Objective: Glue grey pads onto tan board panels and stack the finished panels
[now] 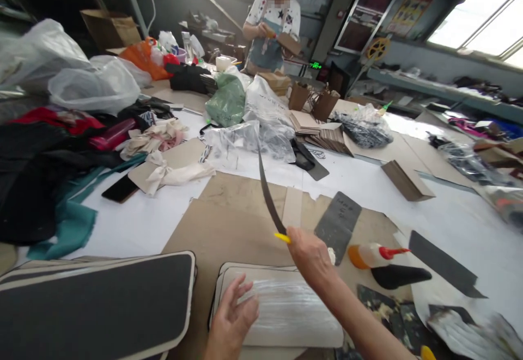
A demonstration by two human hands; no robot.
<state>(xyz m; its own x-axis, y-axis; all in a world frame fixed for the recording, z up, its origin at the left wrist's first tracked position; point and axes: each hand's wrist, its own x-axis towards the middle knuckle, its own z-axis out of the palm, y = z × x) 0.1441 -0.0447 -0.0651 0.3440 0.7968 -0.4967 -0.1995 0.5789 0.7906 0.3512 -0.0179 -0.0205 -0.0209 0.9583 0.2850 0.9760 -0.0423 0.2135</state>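
My right hand (312, 254) is closed round a thin yellow-handled tool and a long dark strip (267, 194) that curves up and away from it. My left hand (231, 316) lies with fingers spread on a pale panel (286, 308) with a shiny wet-looking surface and a dark rim, at the table's near edge. A glue bottle (370, 255) with a red nozzle lies on its side just right of my right hand. A dark grey flat piece (338, 221) rests on brown cardboard behind it.
A large dark padded panel (98, 305) lies at the near left. Cloth, plastic bags (93, 85) and a phone (120, 188) crowd the left. Stacked brown pieces (327, 136) sit mid-table. Another person (272, 22) stands at the far end holding a brown piece.
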